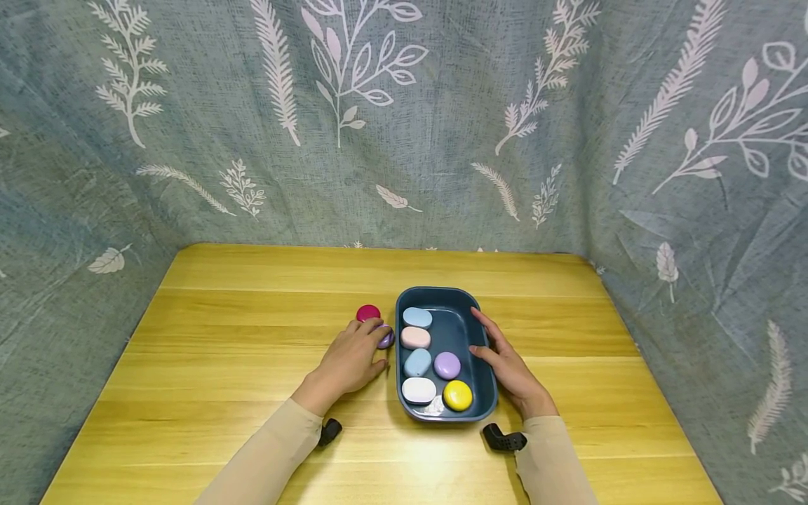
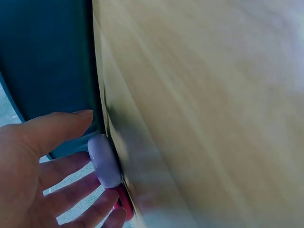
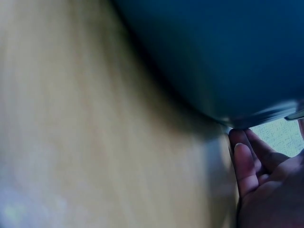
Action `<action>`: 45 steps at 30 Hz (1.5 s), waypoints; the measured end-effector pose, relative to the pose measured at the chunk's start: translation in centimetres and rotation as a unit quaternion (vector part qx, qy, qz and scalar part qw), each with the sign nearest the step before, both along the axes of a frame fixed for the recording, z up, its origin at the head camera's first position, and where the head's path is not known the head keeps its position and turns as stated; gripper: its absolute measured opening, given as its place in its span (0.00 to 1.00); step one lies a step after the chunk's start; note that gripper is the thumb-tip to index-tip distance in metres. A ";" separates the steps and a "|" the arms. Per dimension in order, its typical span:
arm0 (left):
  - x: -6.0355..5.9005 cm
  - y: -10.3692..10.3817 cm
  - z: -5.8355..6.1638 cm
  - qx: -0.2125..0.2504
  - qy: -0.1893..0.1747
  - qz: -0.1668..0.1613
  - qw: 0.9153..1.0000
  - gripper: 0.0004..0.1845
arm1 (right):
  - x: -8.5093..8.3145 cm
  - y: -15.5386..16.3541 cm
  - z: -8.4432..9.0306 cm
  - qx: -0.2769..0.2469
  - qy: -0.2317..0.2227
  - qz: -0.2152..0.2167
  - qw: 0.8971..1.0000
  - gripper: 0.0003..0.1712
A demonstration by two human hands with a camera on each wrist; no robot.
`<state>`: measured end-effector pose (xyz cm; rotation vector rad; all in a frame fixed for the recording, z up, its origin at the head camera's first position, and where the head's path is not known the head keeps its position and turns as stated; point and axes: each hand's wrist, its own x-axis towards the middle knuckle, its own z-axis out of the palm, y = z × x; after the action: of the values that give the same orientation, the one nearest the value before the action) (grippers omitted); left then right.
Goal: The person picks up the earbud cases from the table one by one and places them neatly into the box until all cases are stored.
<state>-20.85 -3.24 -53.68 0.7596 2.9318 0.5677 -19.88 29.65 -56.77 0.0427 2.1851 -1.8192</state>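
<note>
- L hand (image 1: 351, 363) lies on the wooden table (image 1: 240, 393), just left of the dark blue tray (image 1: 481, 382). Fingers loosely curved, fingertips on the lilac pebble (image 1: 386, 337).
- Left wrist view: lilac pebble (image 2: 105, 160) sits on the tabletop right beside the tray wall (image 2: 47, 71); L hand fingers (image 2: 64, 168) spread around it and touching it. Thumb nearly straight above it. Can't tell if it's really gripped or just touched – no closed pinch visible.
- Magenta pebble (image 1: 368, 313) sits on the table just beyond the lilac one, near the tray's left rim. In the wrist view it shows as a red-pink edge (image 2: 124, 204) right behind the lilac pebble; touching or not – can't tell.
- R hand (image 1: 508, 370) rests against the tray's right side, fingers straight & relaxed, laid along the rim; nothing held. Right wrist view: fingers (image 3: 244, 166) flat beside the tray wall (image 3: 213, 57), pic blurry.
- Tray sits mid-table, long side running away from the person. Inside, left column far to near: light blue pebble (image 1: 417, 317), pink pebble (image 1: 415, 337), another blue pebble (image 1: 417, 362), white pebble (image 1: 419, 390).
- Right of these: purple pebble (image 1: 447, 365) and yellow pebble (image 1: 457, 395) at the near end. Small shiny patch between white & yellow – can't make out what.
- Both arms in beige sleeves (image 1: 265, 463); a black wrist-mounted device (image 1: 503, 440) shows by the R sleeve, another by the L.
- Grey-green cloth w/ white leaf print (image 1: 353, 91) hangs behind & on both sides of the table.
</note>
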 end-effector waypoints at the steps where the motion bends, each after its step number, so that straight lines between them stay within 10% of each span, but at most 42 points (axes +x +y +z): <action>1: 0.0 0.0 0.0 0.000 0.000 0.000 1.000 0.32 | 0.0 0.0 0.0 0.001 -0.001 0.000 1.000 0.39; 45: -0.3 -0.2 0.5 0.028 0.001 -0.004 1.000 0.22 | 0.0 0.0 0.1 0.010 -0.008 0.001 1.000 0.40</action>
<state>-21.15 -3.44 -53.22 0.7786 2.9248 0.6523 -19.89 29.68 -56.62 0.0591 2.1923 -1.7905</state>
